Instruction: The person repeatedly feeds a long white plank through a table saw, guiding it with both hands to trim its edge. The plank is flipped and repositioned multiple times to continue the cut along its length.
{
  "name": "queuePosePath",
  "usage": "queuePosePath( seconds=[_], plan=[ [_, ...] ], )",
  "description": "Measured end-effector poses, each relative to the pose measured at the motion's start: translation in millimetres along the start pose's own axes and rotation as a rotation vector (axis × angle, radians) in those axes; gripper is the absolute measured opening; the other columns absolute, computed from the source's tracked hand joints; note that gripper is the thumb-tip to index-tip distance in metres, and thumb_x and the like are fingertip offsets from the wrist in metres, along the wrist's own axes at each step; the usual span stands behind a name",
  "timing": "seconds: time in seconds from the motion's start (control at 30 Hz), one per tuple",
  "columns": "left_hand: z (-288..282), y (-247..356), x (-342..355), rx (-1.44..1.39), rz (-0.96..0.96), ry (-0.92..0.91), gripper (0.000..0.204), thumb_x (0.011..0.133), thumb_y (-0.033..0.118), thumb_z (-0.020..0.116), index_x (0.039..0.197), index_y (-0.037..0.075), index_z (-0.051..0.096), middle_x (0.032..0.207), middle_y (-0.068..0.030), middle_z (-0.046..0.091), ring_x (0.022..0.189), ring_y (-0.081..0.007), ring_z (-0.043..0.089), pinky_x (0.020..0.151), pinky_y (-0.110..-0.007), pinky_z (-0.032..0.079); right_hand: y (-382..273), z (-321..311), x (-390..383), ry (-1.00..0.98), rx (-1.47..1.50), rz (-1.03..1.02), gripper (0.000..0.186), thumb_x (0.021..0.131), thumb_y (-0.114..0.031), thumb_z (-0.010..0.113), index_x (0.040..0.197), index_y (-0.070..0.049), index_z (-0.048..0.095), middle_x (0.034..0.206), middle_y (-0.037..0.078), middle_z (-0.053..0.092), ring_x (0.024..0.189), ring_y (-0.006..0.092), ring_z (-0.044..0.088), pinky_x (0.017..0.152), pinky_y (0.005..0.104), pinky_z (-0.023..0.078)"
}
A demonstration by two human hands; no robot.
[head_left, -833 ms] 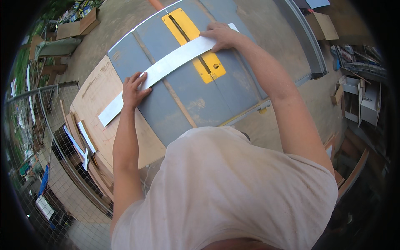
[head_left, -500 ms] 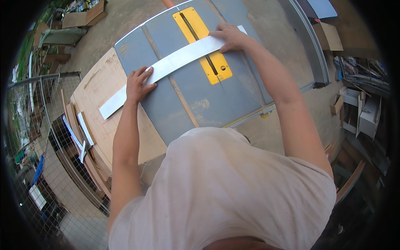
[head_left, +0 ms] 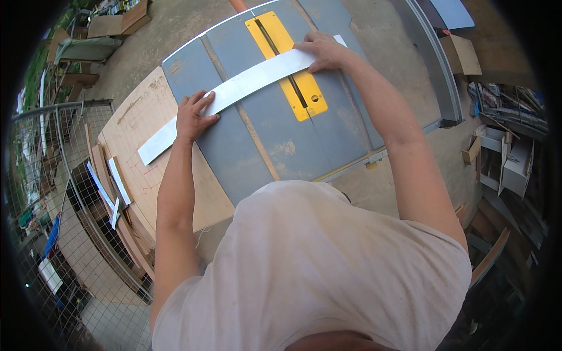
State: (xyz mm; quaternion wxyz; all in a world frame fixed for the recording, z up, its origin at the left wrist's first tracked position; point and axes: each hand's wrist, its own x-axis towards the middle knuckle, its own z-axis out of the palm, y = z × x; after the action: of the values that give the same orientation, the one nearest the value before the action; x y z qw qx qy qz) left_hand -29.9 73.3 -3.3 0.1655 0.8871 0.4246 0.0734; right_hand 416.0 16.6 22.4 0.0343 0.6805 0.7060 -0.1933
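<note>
A long white board (head_left: 254,81) lies flat and slantwise across a grey saw table (head_left: 281,143), passing over the slot of its yellow insert plate (head_left: 304,96). Its left end reaches onto a plywood panel (head_left: 184,184) beside the table. My left hand (head_left: 196,116) grips the board near the seam between panel and table, thumb at the near edge and fingers over the top. Close to the board's right end, just right of the yellow plate, my right hand (head_left: 325,51) grips it with bent fingers. In the slot I cannot make out a blade.
A metal fence rail (head_left: 436,64) runs along the table's right side. Wood offcuts and white strips (head_left: 120,178) lie left of the plywood, beside a wire mesh fence (head_left: 70,169). Boxes and white drawer-like pieces (head_left: 515,161) stand at the right.
</note>
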Motion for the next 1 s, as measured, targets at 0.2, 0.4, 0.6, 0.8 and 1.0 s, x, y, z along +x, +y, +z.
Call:
queuePosePath(
  seconds=[0.2, 0.4, 0.6, 0.8, 1.0],
  plan=[
    [-4, 0, 6, -0.018, 0.016, 0.005, 0.075, 0.066, 0.02, 0.092, 0.138, 0.023, 0.071, 0.144, -0.0062, 0.063, 0.119, -0.0307, 0.059, 0.109, -0.04, 0.05, 3, 0, 6, 0.022, -0.014, -0.016, 0.083, 0.075, -0.029, 0.09, 0.151, -0.029, 0.056, 0.149, 0.01, 0.051, 0.142, 0.0305, 0.043, 0.123, 0.0461, 0.036],
    [-5, -5, 17, -0.005, -0.026, -0.018, 0.073, 0.068, 0.025, 0.093, 0.137, 0.029, 0.071, 0.146, -0.001, 0.063, 0.121, -0.0269, 0.058, 0.113, -0.037, 0.048, 3, -5, 17, 0.025, -0.011, -0.029, 0.081, 0.077, -0.028, 0.09, 0.15, -0.027, 0.056, 0.148, 0.011, 0.051, 0.141, 0.0312, 0.043, 0.122, 0.047, 0.038],
    [-6, -12, 23, 0.007, -0.027, -0.011, 0.072, 0.068, 0.027, 0.093, 0.137, 0.03, 0.071, 0.146, -0.0007, 0.063, 0.121, -0.027, 0.058, 0.113, -0.037, 0.048, 1, -7, 30, 0.021, -0.026, -0.01, 0.084, 0.073, -0.029, 0.09, 0.151, -0.03, 0.057, 0.15, 0.01, 0.052, 0.144, 0.0284, 0.044, 0.123, 0.0443, 0.035],
    [-9, -19, 36, 0.023, -0.027, -0.002, 0.072, 0.069, 0.029, 0.092, 0.137, 0.03, 0.071, 0.146, -0.0008, 0.063, 0.121, -0.0272, 0.058, 0.113, -0.038, 0.048, 8, -10, 46, 0.04, -0.041, -0.035, 0.084, 0.073, -0.03, 0.089, 0.151, -0.03, 0.056, 0.15, 0.011, 0.052, 0.144, 0.0294, 0.044, 0.124, 0.0444, 0.034],
    [-12, -34, 52, 0.012, -0.007, 0.007, 0.071, 0.07, 0.028, 0.092, 0.138, 0.028, 0.071, 0.146, -0.0023, 0.062, 0.121, -0.0286, 0.058, 0.113, -0.039, 0.048, 16, -17, 67, 0.05, -0.042, -0.105, 0.086, 0.072, -0.032, 0.088, 0.151, -0.028, 0.056, 0.149, 0.014, 0.053, 0.143, 0.0323, 0.045, 0.121, 0.0452, 0.035]
  ],
)
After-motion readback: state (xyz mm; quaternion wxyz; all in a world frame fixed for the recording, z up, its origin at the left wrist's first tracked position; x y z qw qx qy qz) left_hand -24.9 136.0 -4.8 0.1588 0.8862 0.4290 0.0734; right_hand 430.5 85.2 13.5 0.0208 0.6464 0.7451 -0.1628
